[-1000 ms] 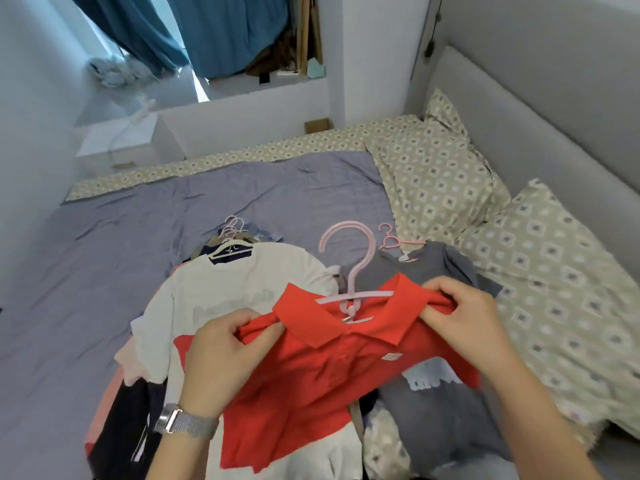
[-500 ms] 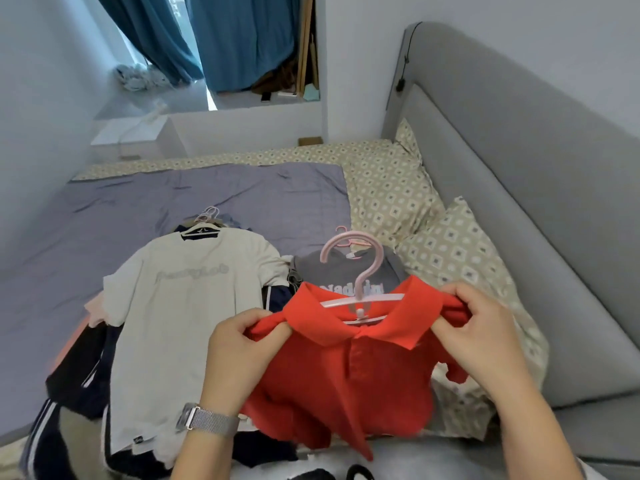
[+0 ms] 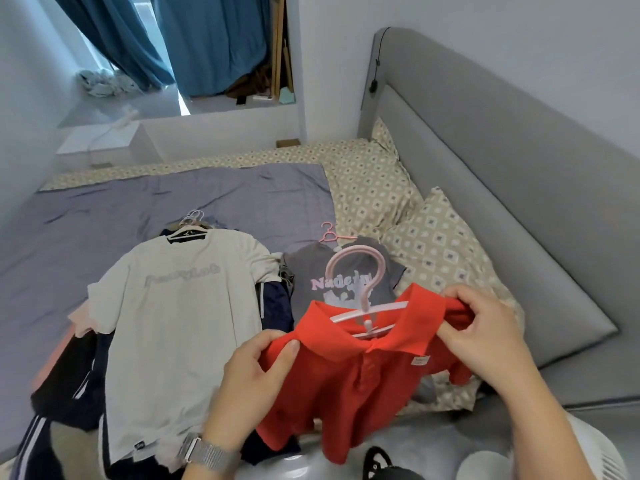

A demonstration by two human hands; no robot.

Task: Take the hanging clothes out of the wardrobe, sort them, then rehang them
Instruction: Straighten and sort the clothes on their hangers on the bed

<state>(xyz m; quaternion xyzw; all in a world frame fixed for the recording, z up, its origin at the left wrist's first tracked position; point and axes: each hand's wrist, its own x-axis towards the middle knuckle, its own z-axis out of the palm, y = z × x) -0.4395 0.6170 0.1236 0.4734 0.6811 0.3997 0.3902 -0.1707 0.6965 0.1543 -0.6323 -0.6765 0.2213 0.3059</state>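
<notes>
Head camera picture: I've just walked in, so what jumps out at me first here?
The bright red polo shirt on a pink hanger, held up at its shoulders by the left hand and right hand, low and centre. Left of it, a big white T-shirt lies on the bed; behind it, a grey printed T-shirt.

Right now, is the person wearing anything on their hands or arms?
The left hand and right hand are bare, without gloves or rings that I can see. The left wrist carries a watch on a silver mesh band. Both forearms show no sleeves.
</notes>
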